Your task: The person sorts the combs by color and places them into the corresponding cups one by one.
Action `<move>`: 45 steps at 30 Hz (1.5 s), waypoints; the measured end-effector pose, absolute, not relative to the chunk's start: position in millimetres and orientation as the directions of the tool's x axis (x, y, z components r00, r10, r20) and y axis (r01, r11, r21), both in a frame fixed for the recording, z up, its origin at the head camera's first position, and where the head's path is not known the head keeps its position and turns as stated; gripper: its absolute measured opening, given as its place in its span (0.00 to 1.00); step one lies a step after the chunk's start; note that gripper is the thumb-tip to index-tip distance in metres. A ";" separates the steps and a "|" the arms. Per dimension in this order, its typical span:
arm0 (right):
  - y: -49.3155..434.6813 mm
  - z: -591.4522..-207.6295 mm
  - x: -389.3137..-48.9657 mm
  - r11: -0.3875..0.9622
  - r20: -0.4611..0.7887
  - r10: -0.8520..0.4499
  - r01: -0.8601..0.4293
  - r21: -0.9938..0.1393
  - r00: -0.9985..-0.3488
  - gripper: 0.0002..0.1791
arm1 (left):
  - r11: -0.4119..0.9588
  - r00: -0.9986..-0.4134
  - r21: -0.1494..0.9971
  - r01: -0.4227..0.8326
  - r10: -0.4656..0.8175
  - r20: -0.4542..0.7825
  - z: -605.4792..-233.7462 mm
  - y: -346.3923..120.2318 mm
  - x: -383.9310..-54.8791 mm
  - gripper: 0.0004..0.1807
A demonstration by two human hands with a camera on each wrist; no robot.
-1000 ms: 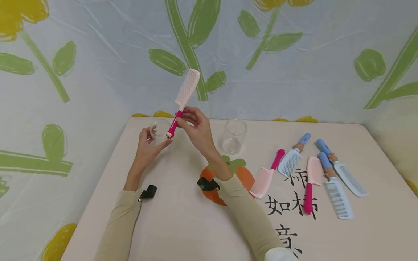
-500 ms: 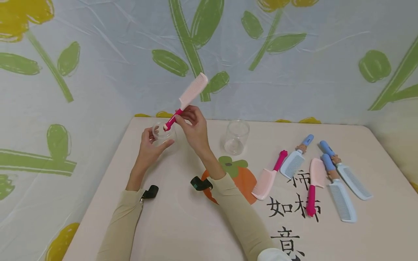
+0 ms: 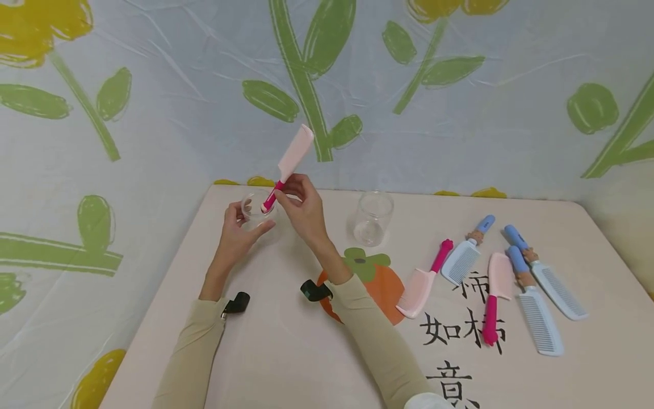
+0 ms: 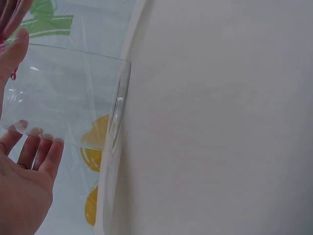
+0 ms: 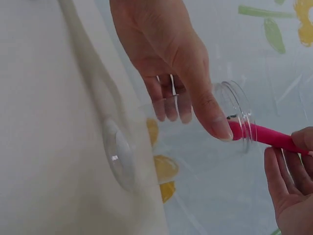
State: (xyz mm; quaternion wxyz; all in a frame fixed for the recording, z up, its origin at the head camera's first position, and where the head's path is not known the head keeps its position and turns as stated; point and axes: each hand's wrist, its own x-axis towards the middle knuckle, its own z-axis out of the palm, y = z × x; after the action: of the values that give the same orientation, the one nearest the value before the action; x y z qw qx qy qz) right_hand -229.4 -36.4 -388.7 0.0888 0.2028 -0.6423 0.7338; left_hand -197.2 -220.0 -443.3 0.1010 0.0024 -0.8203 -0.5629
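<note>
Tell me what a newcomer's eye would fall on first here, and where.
Probably the pink comb held up in the right hand, its magenta handle dipping into the mouth of a clear jar in the left hand. Next, two more pink combs and three blue combs lie on the right side of the table. Behind everything, big yellow flowers and green leaves decorate the backdrop.

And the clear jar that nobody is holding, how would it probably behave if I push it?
Pushed high, the clear jar might tip, as it stands taller than wide. Its round wall suggests it could roll once lying down, and its smooth surface may feel slippery.
</note>
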 end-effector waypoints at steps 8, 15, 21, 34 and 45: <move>-40.6 -390.0 -228.2 -0.057 0.402 -0.151 -0.398 -0.916 -0.903 0.13 | 0.320 -0.979 0.939 0.125 -0.112 0.169 -423.8 -210.9 -186.5 0.41; -41.1 -389.4 -226.9 0.032 0.413 -0.188 -0.426 -0.904 -0.891 0.12 | 0.356 -0.982 0.929 0.103 -0.113 0.152 -411.9 -206.5 -179.7 0.43; -39.7 -391.3 -226.4 0.074 0.406 -0.206 -0.427 -0.901 -0.891 0.13 | 0.344 -0.983 0.931 0.121 -0.090 0.161 -410.9 -207.2 -178.7 0.42; -34.0 -392.6 -226.7 0.135 0.377 -0.244 -0.416 -0.899 -0.893 0.13 | 0.344 -0.979 0.929 0.139 -0.096 0.182 -446.0 -220.1 -198.2 0.44; -24.6 -391.8 -224.5 0.154 0.279 -0.335 -0.344 -0.926 -0.900 0.17 | 0.328 -0.976 0.934 0.144 -0.108 0.188 -448.6 -223.2 -199.4 0.45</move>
State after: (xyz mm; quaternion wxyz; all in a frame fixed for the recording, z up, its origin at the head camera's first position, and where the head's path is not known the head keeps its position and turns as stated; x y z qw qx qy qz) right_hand -224.5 -24.6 -391.8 0.0040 0.2235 -0.7596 0.6108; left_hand -199.4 -223.2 -448.6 0.1084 -0.0111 -0.8077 -0.5795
